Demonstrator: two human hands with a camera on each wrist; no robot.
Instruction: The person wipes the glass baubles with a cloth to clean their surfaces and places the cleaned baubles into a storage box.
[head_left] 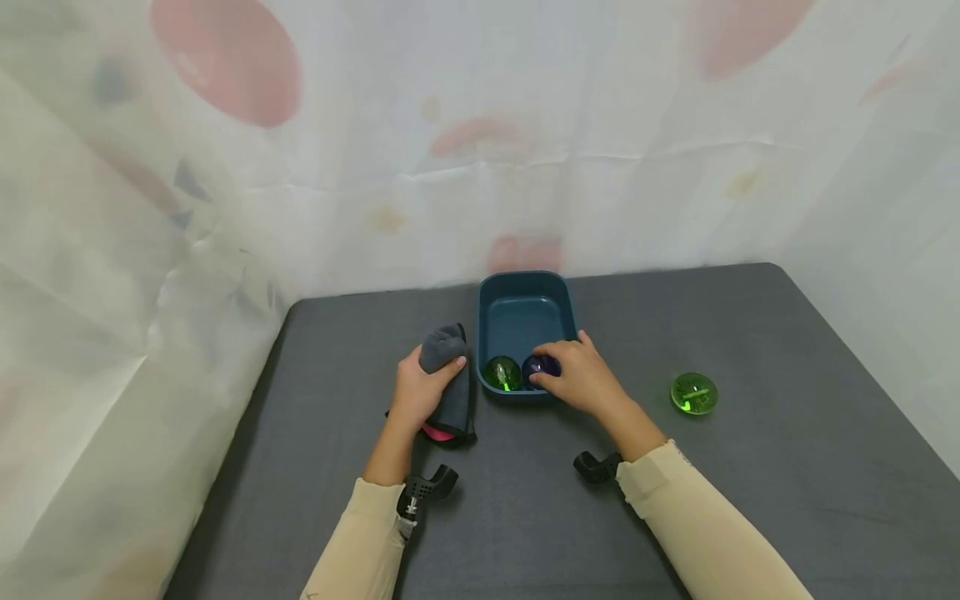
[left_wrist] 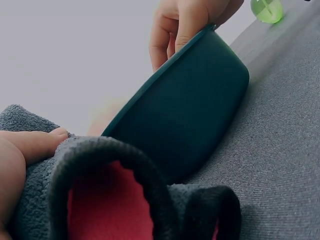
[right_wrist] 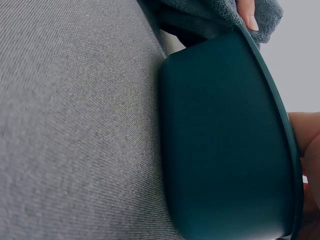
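Purple ball (head_left: 542, 367) in bin (head_left: 522, 287), near end, beside green ball (head_left: 502, 373) — gripped by right hand (head_left: 581, 377), fingers curled over rim. Left hand (head_left: 422, 390) clutching grey cloth (head_left: 448, 392), pink lining showing, just left of bin. Second green ball (head_left: 693, 393) well apart on grey mat (head_left: 787, 400).

- Purple ball (head_left: 542, 366): glossy, dark, under the right hand's (head_left: 581, 377) curled fingertips, inside the teal tub (head_left: 525, 292); touching a green ball (head_left: 502, 372)
- Grey cloth (head_left: 450, 379): folded, pink lining; gripped by the left hand (head_left: 423, 392)
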